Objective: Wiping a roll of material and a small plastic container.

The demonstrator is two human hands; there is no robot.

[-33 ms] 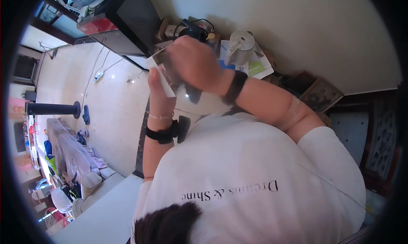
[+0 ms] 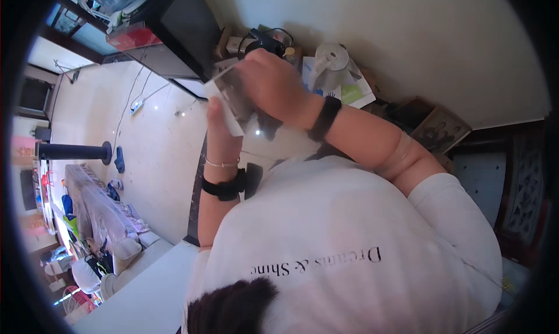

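Observation:
My left hand grips a small white open box, its thumb lying along the near side wall. The box is tilted, and its inside looks dark and blurred. At the box's far right rim, my right hand is closed with the fingers curled in. Its fingertips are partly hidden and smeared, so whatever they pinch does not show. Both wrists wear black straps, and a thin bracelet sits on the left one.
Past my right hand, a whitish jug stands on papers beside a dark hair dryer. A dark-screened unit rises at far left. A framed picture leans by the wall. A white surface lies at lower left.
The box and my left hand have shifted very slightly to the right and down. My right hand stays at the rim with a small turn.

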